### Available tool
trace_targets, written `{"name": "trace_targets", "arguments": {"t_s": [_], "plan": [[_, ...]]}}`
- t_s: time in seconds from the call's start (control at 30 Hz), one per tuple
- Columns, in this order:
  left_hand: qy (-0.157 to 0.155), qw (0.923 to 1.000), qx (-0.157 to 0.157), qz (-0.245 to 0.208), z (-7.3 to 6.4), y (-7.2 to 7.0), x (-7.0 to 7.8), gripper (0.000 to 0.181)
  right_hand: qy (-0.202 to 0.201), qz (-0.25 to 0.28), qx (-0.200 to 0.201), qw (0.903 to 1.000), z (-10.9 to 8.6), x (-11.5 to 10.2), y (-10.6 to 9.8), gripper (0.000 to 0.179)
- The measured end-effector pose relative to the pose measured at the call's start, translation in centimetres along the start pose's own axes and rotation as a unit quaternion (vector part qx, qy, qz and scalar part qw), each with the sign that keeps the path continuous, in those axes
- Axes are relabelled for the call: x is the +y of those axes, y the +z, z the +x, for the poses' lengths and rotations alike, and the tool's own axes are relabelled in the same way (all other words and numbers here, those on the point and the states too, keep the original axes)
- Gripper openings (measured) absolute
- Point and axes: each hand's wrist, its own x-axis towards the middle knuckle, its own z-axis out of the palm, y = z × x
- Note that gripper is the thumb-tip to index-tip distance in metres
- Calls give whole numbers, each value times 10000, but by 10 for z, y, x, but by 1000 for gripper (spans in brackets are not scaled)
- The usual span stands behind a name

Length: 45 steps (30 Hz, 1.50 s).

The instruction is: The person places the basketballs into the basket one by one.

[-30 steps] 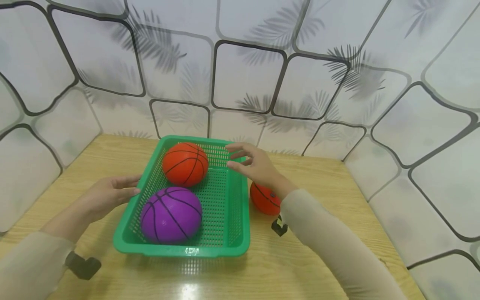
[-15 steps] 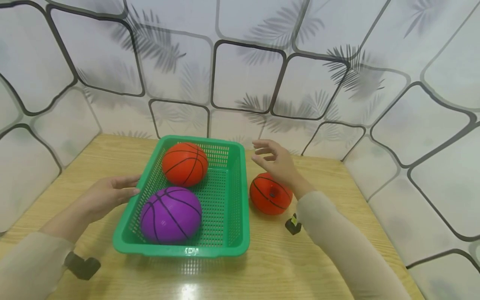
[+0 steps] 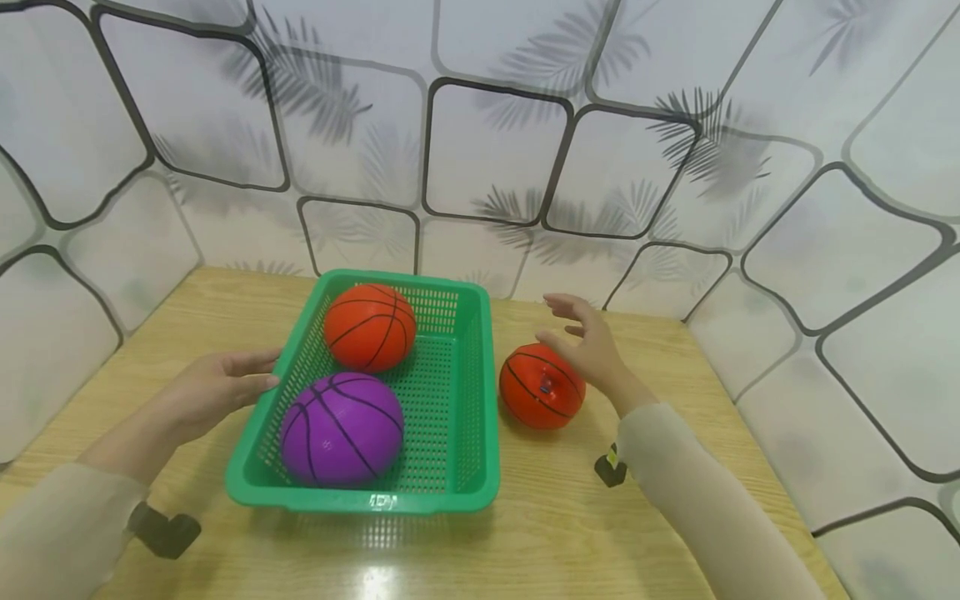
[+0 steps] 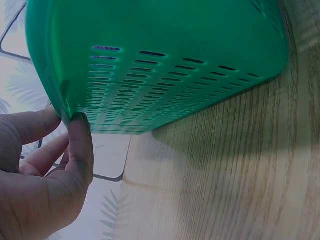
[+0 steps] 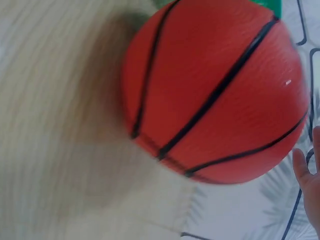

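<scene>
A green mesh basket [image 3: 480,400] sits mid-table and holds an orange ball [image 3: 369,327] at the back and a purple ball [image 3: 342,428] at the front. My left hand [image 3: 255,372] rests against the basket's left rim with its fingers straight. In the left wrist view the thumb [image 4: 80,145] touches the edge of the basket [image 4: 165,60]. A second orange ball [image 3: 542,386] lies on the table just right of the basket. My right hand [image 3: 579,335] hovers open over that ball's far right side. The ball [image 5: 215,95] fills the right wrist view.
The wooden table [image 3: 570,533] is closed in by patterned wall panels [image 3: 487,150] at the back and on both sides. Bare tabletop lies in front of the basket and to the right of the loose ball.
My right hand has moved right, from above the basket's right rim to over the loose orange ball. The left hand, the basket and the balls have stayed put.
</scene>
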Motion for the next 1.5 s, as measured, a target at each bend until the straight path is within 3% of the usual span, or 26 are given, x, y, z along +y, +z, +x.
{"name": "trace_targets", "arguments": {"t_s": [0.1, 0.23, 0.5, 0.67, 0.93, 1.37, 1.5], "plan": [[10, 10000, 5, 18, 0, 0, 0, 64, 137, -39, -77, 9999, -6, 21, -1, 56], [35, 10000, 19, 8, 1, -1, -1, 63, 283, -54, -274, 9992, -16, 33, -2, 62], [11, 10000, 5, 40, 1, 0, -1, 64, 591, -31, -806, 9950, -38, 14, -5, 76], [28, 10000, -12, 29, 1, 0, -1, 63, 680, -17, -1013, 9925, -46, 19, -5, 87], [-77, 10000, -26, -43, 1, 0, -1, 67, 866, 247, -1139, 9894, -55, 28, -6, 95], [-98, 9999, -46, 81, 1, 1, 1, 64, 1053, 394, -1055, 9880, -61, 37, -5, 91], [-28, 10000, -63, 9, 3, 1, -1, 62, 1083, 354, -897, 9894, -62, 58, -2, 89]]}}
